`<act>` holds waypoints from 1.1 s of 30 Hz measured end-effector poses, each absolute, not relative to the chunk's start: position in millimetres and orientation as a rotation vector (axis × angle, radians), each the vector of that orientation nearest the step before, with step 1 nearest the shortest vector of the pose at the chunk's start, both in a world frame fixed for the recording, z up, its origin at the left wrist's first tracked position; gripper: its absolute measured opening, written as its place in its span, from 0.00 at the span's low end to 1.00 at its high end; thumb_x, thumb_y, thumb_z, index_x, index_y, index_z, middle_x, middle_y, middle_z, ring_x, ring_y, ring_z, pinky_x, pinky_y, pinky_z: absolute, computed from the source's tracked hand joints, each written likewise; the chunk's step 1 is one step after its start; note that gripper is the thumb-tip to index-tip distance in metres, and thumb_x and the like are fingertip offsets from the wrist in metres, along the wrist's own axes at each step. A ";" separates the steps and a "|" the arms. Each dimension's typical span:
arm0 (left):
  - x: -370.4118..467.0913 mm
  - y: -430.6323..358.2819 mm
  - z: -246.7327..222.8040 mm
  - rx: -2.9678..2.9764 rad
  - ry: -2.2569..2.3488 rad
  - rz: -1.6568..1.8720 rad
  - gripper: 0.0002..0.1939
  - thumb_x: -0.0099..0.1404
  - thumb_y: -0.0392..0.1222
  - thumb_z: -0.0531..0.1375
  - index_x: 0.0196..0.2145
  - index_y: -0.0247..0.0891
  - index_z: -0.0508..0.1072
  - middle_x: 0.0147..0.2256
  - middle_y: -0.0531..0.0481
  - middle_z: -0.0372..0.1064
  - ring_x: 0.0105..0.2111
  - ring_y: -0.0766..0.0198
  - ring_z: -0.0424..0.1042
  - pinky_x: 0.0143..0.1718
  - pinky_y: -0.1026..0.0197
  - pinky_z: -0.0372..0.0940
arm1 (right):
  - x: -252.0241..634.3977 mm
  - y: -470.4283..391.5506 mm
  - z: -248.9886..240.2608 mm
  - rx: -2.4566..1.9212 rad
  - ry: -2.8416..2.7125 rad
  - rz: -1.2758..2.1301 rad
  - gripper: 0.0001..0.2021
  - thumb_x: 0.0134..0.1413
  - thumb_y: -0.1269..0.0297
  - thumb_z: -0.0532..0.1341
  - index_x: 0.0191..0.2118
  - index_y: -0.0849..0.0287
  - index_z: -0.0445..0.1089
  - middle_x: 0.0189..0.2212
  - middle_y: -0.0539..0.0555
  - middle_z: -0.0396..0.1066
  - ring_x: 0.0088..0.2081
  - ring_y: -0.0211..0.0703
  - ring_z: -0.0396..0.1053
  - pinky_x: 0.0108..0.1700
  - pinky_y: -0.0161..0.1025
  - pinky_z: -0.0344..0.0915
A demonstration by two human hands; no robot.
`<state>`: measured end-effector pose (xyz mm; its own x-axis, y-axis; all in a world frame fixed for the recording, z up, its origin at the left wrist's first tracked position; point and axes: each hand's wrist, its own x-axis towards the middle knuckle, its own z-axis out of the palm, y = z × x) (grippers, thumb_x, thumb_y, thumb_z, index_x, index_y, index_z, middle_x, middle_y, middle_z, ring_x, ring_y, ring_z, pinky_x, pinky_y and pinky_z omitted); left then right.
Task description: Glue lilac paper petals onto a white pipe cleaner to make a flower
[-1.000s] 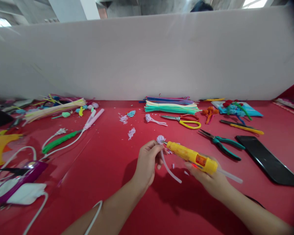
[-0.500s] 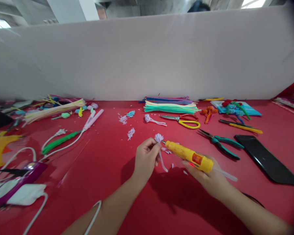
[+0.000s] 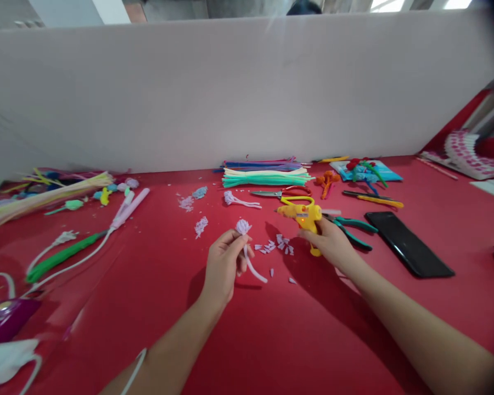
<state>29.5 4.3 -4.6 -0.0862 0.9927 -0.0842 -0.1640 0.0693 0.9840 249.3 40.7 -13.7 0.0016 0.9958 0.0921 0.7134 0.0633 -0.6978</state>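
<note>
Between the thumb and fingers of my left hand (image 3: 225, 262) is a lilac pipe-cleaner flower (image 3: 242, 226), its head up and its stem curving down to the right. My right hand (image 3: 328, 240) grips the handle of a yellow glue gun (image 3: 302, 215), whose nozzle points left, apart from the flower. Small lilac cut pieces (image 3: 285, 244) lie on the red table between my hands. Behind the flower rests another lilac flower with several stems (image 3: 241, 200).
Scissors (image 3: 271, 193), teal-handled pliers (image 3: 356, 225) and a black phone (image 3: 407, 244) lie behind and right. Pipe-cleaner bundles (image 3: 267, 177) sit against the white partition (image 3: 230, 99). On the left are a green-handled tool (image 3: 66, 258), white cables and a purple power strip (image 3: 10, 321).
The glue gun has moved away from the flower, up and to the right, and is now upright with its handle down. My left hand still holds the flower. The view has shifted rightward.
</note>
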 end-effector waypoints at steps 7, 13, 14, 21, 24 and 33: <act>31.4 1.3 -1.9 1.010 1.202 1.205 0.10 0.59 0.44 0.58 0.24 0.35 0.66 0.15 0.58 0.63 0.09 0.78 0.50 0.10 0.73 0.42 | 259.7 41.7 -3.3 -2.159 -1.986 0.008 0.19 0.54 0.50 0.52 0.28 0.61 0.69 0.25 0.60 0.71 0.26 0.45 0.68 0.25 0.35 0.50; 32.7 0.9 -2.9 1.006 1.195 1.190 0.09 0.58 0.44 0.58 0.26 0.35 0.67 0.14 0.58 0.61 0.09 0.78 0.49 0.10 0.73 0.41 | 237.3 18.7 1.4 -1.293 -2.451 0.215 0.05 0.54 0.70 0.55 0.32 0.58 0.68 0.31 0.53 0.71 0.32 0.40 0.67 0.32 0.33 0.56; 32.8 1.0 -3.2 1.000 1.196 1.187 0.09 0.58 0.44 0.58 0.26 0.36 0.67 0.14 0.58 0.61 0.09 0.78 0.49 0.10 0.73 0.41 | 234.3 17.0 -1.6 -1.217 -2.519 0.228 0.06 0.54 0.71 0.54 0.32 0.58 0.68 0.30 0.53 0.70 0.32 0.40 0.66 0.33 0.33 0.56; 34.5 0.6 -5.9 0.995 1.182 1.154 0.10 0.59 0.43 0.57 0.25 0.36 0.65 0.14 0.58 0.62 0.09 0.78 0.49 0.09 0.73 0.41 | 234.0 26.2 -20.7 -1.282 -2.533 0.050 0.07 0.54 0.74 0.55 0.35 0.62 0.69 0.32 0.56 0.68 0.36 0.43 0.64 0.38 0.37 0.58; 34.6 0.5 -6.0 0.995 1.177 1.149 0.09 0.59 0.43 0.57 0.25 0.36 0.65 0.14 0.58 0.62 0.09 0.77 0.49 0.09 0.73 0.41 | 232.9 27.3 -20.3 -1.211 -2.587 0.007 0.07 0.55 0.73 0.55 0.34 0.61 0.70 0.31 0.56 0.67 0.37 0.44 0.62 0.39 0.38 0.58; 36.6 -1.5 -4.7 1.020 1.186 1.088 0.10 0.59 0.44 0.57 0.24 0.37 0.64 0.14 0.58 0.63 0.09 0.77 0.49 0.09 0.73 0.41 | 222.0 16.3 -14.4 -1.239 -2.258 0.316 0.06 0.59 0.72 0.51 0.35 0.60 0.65 0.31 0.54 0.69 0.32 0.40 0.66 0.35 0.36 0.61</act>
<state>36.6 -1.5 -4.7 0.0521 0.9820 -0.1815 -0.0966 0.1859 0.9778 222.0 16.3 -14.4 -0.4318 0.8337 0.3443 0.7071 0.5499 -0.4445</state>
